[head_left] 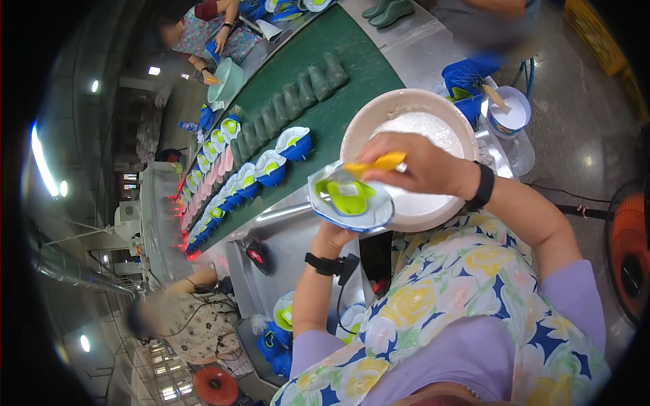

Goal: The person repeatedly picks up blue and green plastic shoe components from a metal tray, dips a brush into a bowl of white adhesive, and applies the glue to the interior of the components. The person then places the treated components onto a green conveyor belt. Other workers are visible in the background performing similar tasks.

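Note:
My left hand [334,235] holds up what looks like a shoe upper [352,203] from underneath, its opening facing up. It has a blue outside, a whitish edge and a bright green inside with a pale label. In my right hand [423,162] is a brush with a yellow handle [379,164], held over the upper; its bristles are hard to make out. Behind the right hand stands a wide pale pink basin [359,122] of white liquid, partly hidden by both hands and the upper.
A green conveyor belt [365,64] carries rows of blue-and-green uppers [271,168], dark green shoe-shaped pieces [291,101] and pink ones [223,162]. A white bucket [509,111] with a brush stands at the right, beyond it a fan [626,250]. Co-workers [200,325] are around the belt.

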Demonstrator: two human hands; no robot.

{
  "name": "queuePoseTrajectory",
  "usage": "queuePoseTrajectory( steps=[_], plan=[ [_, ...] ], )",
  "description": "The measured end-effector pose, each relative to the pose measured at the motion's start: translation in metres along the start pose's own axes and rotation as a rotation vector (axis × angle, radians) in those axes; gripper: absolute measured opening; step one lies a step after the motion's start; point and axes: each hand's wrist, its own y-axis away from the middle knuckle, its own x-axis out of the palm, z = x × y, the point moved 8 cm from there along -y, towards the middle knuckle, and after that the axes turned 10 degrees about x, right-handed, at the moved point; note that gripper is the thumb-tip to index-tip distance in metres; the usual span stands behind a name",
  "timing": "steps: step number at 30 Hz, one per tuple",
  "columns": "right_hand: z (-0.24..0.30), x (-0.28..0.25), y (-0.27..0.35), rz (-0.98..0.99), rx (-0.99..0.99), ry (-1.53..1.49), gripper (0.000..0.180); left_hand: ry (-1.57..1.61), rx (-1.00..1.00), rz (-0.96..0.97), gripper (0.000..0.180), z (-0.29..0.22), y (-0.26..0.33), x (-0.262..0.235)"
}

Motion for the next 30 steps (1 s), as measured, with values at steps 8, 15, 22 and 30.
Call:
queuePoseTrajectory(
  steps=[8,15,22,30],
  plan=[
    [-0.027,0.010,-0.015,0.122,0.113,0.217,0.022,0.062,0.069,-0.199,0.055,0.016,0.001,-0.029],
    [-0.047,-0.020,-0.005,0.213,0.414,0.302,0.021,-0.354,0.372,-0.176,0.045,-0.033,0.002,-0.014],
    [-0.024,-0.005,-0.015,0.150,0.090,0.310,0.021,-0.494,0.491,-0.209,0.042,-0.049,-0.007,0.014],
    [-0.040,-0.030,0.005,0.166,0.238,0.273,0.019,-1.073,0.728,-0.383,0.035,-0.110,0.006,-0.043]
  ],
)
